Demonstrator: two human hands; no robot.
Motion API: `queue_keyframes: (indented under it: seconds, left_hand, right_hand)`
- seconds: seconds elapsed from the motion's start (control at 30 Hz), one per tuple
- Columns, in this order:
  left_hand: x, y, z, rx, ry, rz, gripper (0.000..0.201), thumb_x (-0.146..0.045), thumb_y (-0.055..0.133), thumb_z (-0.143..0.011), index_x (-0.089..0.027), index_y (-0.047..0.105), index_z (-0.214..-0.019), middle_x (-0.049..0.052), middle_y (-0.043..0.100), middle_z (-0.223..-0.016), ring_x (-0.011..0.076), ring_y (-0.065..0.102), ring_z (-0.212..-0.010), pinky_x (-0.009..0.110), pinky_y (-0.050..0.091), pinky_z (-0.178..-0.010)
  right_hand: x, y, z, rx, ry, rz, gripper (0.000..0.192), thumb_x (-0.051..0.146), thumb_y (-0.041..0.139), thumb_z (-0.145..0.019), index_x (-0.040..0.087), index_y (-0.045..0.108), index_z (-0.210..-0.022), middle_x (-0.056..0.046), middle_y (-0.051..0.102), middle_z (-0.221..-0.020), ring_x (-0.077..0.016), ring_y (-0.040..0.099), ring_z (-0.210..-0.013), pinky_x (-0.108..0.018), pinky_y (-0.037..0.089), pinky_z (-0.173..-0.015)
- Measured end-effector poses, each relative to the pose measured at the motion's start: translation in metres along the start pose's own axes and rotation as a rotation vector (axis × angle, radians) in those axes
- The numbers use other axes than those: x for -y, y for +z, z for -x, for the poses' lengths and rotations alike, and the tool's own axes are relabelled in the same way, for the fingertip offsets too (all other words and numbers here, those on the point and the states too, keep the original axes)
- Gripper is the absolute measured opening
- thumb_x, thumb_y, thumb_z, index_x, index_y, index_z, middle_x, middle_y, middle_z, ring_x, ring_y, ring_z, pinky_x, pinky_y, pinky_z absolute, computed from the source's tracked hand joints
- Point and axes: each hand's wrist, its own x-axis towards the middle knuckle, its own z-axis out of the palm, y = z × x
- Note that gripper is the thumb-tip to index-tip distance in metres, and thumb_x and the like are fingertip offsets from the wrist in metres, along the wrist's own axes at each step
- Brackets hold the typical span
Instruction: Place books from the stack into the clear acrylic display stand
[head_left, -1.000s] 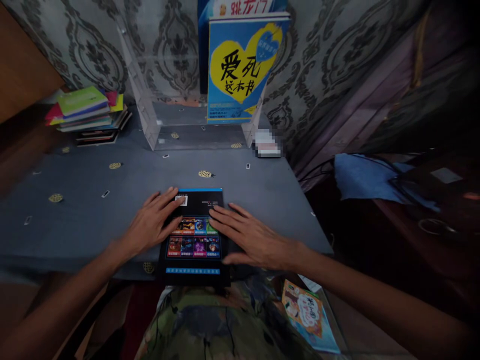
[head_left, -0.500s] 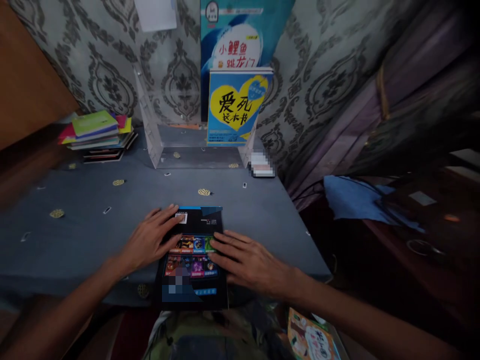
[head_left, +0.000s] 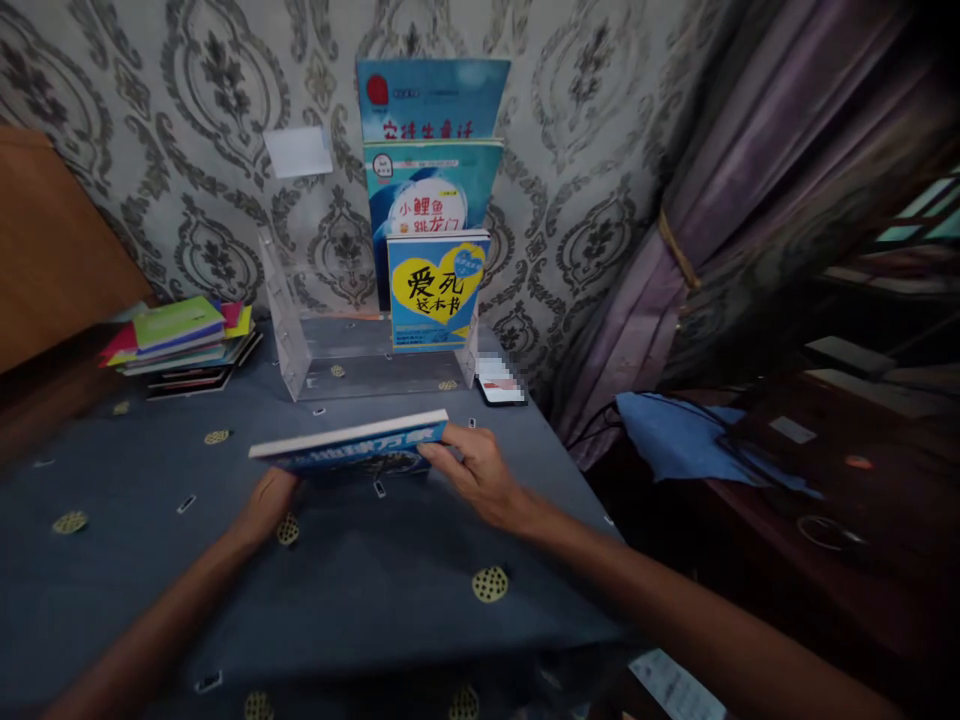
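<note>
Lifting off the counter (head_left: 150, 520), the book (head_left: 352, 447), flat a second ago, now hangs edge-on, left hand (head_left: 270, 503) and right hand (head_left: 476, 472) clamped on its ends, nearer the clear stand (head_left: 289, 340).

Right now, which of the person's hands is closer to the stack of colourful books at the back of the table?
Left. The left hand holds the lifted book's near-left end, below and right of the stack; the right hand grips the far-right end, further away.

Dim indoor light, brightest on the wallpaper, with dark blurred corners, wide-angle edge stretching and soft focus throughout.
</note>
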Motion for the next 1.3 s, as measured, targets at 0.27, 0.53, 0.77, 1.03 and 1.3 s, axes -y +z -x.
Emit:
queue_keyframes:
  seconds: [0.27,0.53,0.77,1.03,1.3]
  left_hand:
    - [-0.033,0.043,-0.032,-0.08,-0.287,0.749,0.072,-0.078,0.059,-0.079,-0.018,0.069,-0.117,0.01,0.076,-0.112,0.0308,0.066,-0.118,0.046,0.056,-0.099]
    - [-0.025,0.046,-0.038,-0.047,-0.508,0.796,0.051,-0.052,0.086,-0.061,-0.015,0.072,-0.094,0.007,0.079,-0.09,0.029,0.074,-0.093,0.038,0.061,-0.08]
    - [-0.008,0.038,-0.041,0.072,-0.403,0.508,0.061,-0.052,0.081,-0.067,-0.018,0.063,-0.114,0.003,0.074,-0.084,0.0213,0.071,-0.077,0.028,0.056,-0.068]
    - [0.002,0.021,-0.039,0.189,-0.006,-0.424,0.041,-0.044,0.049,-0.09,-0.019,0.058,-0.121,0.0,0.062,-0.076,0.0198,0.061,-0.068,0.034,0.049,-0.069]
    - [-0.005,0.03,-0.046,0.227,0.255,-0.876,0.03,-0.031,0.04,-0.097,-0.017,0.062,-0.113,0.015,0.065,-0.117,0.0304,0.059,-0.109,0.044,0.051,-0.089]
  right_hand:
    - [-0.042,0.03,-0.004,-0.003,0.267,-0.269,0.034,0.05,0.055,-0.095,0.017,0.063,-0.09,-0.003,0.065,-0.081,-0.019,0.063,-0.077,-0.03,0.051,-0.071]
    - [-0.056,0.028,-0.001,0.039,0.447,-0.404,0.047,0.053,0.062,-0.089,0.018,0.057,-0.12,0.001,0.064,-0.072,-0.0161,0.062,-0.064,-0.025,0.047,-0.056]
    - [-0.052,0.028,0.007,0.11,0.566,-0.419,0.072,0.043,0.062,-0.09,0.018,0.032,-0.151,0.003,0.062,-0.07,-0.0101,0.053,-0.049,-0.018,0.04,-0.042]
    - [-0.043,0.019,0.004,0.204,0.67,-0.296,0.075,0.037,0.06,-0.092,0.015,0.026,-0.155,0.006,0.059,-0.064,-0.009,0.05,-0.042,-0.019,0.041,-0.039]
    - [-0.041,0.012,-0.001,0.257,0.456,0.192,0.056,0.03,0.056,-0.094,0.014,0.043,-0.146,-0.003,0.069,-0.071,-0.0183,0.064,-0.054,-0.029,0.049,-0.053]
